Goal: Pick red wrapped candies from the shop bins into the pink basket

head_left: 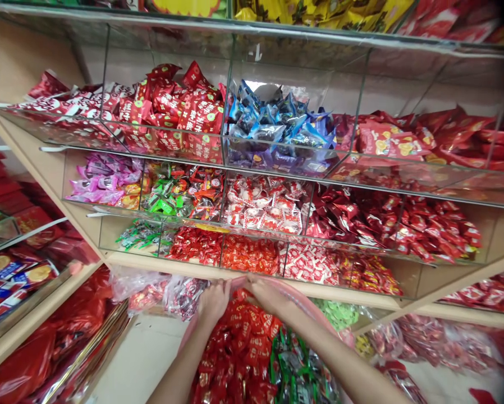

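A pink container (308,303), whose exact kind I cannot make out, stands low in front of me. It is filled with red-wrapped candies (235,359) and green-and-dark-wrapped candies (300,370). My left hand (215,297) is closed around its far rim, left of the middle. Close beside it on the same rim, my right hand (262,293) is also closed. The fingertips of both hands are partly hidden. Just beyond them, orange-red candies (250,254) fill a compartment of the lowest clear bin row.
A tiered wooden shelf (168,266) with clear-fronted bins of wrapped sweets rises ahead. Blue packets (273,120) sit in the upper row. Bagged sweets (184,294) lie under the shelf; red packages (37,359) are at left, and more bags (441,342) at right.
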### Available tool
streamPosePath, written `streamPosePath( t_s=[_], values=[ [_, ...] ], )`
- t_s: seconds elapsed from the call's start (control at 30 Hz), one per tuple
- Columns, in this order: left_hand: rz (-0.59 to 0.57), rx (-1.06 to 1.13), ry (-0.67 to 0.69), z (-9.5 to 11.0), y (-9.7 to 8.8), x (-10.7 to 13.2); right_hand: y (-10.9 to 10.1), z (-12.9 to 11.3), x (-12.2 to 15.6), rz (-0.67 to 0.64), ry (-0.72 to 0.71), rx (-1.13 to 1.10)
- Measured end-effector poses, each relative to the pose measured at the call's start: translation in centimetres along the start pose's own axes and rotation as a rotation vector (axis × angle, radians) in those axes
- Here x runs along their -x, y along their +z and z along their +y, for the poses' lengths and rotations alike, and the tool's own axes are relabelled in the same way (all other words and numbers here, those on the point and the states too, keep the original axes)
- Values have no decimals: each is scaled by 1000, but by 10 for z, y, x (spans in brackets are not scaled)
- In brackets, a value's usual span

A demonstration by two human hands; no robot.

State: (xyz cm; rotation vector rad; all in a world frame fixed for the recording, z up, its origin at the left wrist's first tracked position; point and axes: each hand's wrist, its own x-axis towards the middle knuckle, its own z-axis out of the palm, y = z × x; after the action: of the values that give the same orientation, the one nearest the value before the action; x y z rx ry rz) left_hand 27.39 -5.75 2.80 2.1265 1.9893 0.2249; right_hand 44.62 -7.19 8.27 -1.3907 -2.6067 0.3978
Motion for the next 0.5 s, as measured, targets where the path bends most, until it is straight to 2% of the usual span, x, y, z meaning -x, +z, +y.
streamPosePath(
  t_s=[0.1, 0.23, 0.37, 0.5],
  values=[
    [-48, 9, -6, -3, -5, 2, 17, -12, 1, -87, 16, 146],
    [-75, -89, 47, -8, -7, 5, 29, -21, -6, -93, 73, 211],
    [-81, -106, 33, -12, -10, 8, 31, -16, -3, -20, 70, 44],
    [-64, -43, -1, -14, -16, 12, 30, 5, 11, 146, 132, -246]
  ],
)
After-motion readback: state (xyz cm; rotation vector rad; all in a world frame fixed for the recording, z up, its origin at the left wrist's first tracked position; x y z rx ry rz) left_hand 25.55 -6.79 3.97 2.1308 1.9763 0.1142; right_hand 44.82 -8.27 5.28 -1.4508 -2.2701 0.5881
